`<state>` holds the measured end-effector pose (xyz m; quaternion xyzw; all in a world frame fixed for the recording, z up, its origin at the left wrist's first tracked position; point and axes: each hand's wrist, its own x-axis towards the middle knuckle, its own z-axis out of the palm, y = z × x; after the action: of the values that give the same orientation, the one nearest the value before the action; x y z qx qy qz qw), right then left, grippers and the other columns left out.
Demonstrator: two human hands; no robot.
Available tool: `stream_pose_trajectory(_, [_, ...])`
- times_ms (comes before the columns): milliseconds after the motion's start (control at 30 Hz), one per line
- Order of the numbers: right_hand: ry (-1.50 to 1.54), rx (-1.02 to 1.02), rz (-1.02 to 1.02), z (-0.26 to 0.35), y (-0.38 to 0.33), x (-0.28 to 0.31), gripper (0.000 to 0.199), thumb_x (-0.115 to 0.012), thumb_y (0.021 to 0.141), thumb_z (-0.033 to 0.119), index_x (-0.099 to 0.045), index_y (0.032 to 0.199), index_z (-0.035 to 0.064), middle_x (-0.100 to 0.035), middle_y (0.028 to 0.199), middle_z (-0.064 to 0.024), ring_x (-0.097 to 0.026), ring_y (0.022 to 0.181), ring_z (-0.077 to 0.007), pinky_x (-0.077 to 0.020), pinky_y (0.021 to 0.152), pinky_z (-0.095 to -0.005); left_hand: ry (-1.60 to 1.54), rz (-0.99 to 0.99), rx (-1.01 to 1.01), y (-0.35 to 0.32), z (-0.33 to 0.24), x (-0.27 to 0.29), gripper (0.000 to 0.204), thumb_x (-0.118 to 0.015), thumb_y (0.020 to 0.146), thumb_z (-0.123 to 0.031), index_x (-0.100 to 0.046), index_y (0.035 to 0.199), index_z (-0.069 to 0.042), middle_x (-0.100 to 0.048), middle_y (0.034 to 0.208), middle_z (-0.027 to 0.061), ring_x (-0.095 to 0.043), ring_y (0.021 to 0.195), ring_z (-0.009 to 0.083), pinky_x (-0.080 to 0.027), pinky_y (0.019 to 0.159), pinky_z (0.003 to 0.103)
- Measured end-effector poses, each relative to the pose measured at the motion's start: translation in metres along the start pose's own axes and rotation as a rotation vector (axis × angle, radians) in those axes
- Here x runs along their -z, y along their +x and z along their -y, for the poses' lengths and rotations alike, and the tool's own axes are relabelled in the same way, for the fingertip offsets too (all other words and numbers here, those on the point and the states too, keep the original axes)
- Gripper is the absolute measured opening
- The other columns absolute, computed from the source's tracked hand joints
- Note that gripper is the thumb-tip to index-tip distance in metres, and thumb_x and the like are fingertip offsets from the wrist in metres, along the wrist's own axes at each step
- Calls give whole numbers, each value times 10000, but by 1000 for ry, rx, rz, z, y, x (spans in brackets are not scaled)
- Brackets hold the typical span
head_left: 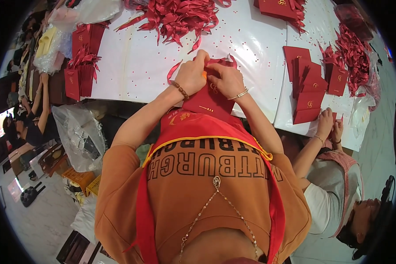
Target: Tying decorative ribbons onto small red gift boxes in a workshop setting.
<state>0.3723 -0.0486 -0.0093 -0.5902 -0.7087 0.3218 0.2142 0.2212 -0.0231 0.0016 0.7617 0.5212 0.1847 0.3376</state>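
A dark red paper gift bag [207, 100] with gold print lies at the table's near edge, against my red apron [196, 127]. Over its top edge, my left hand [190, 75] is closed, its fingers pinched together. A small orange thing [204, 75] shows beside those fingers; its kind is too hidden to name. My right hand [228, 81] is closed at the bag's top edge, with bent fingers close to the left ones. A red ribbon [174, 72] loops out to the left of the bag, and more ribbon shows behind my fingers.
A heap of red ribbons [176, 17] lies at the far side of the white table [141, 66], among scattered red dots. Stacked red bags stand at left [79, 81] and right [308, 83]. On the right, a co-worker's hands [325, 125] handle a small red piece.
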Motion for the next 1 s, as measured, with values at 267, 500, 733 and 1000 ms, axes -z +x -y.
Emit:
stream_pose_trajectory(267, [149, -30, 27, -4, 1, -3, 299, -613, 726, 218, -615, 1014, 137, -633, 756, -107, -602, 737, -280, -457, 633, -385, -231, 126, 134, 6, 12, 10, 347, -513, 697, 29, -378, 1003, -62, -553, 623, 145, -560, 577, 338, -416, 520, 401])
stream_pose_trajectory(500, [9, -28, 43, 6, -1, 2, 303, -619, 721, 201, -616, 1018, 144, -636, 753, -100, -607, 726, -270, -459, 621, -369, 68, -54, -120, -8, -5, -3, 374, -535, 711, 5, -383, 1044, -68, -584, 668, 193, -578, 644, 381, -436, 553, 452])
stream_pose_trajectory(733, [100, 61, -72, -3, -3, -3, 204, -650, 718, 236, -579, 860, 109, -624, 703, -51, -597, 678, -264, -424, 569, -377, -325, 455, 286, 7, -4, 34, 198, -471, 864, -178, -568, 929, -18, -555, 601, 61, -524, 471, 114, -412, 423, 241])
stream_pose_trajectory(1000, [-203, 266, -223, 15, -13, -3, 199, -661, 731, 312, -590, 800, 140, -556, 618, -1, -504, 597, -174, -264, 623, -318, 359, 529, -87, 43, 19, 52, 331, -513, 750, -347, -589, 662, -37, -533, 581, 76, -548, 608, 215, -395, 579, 386])
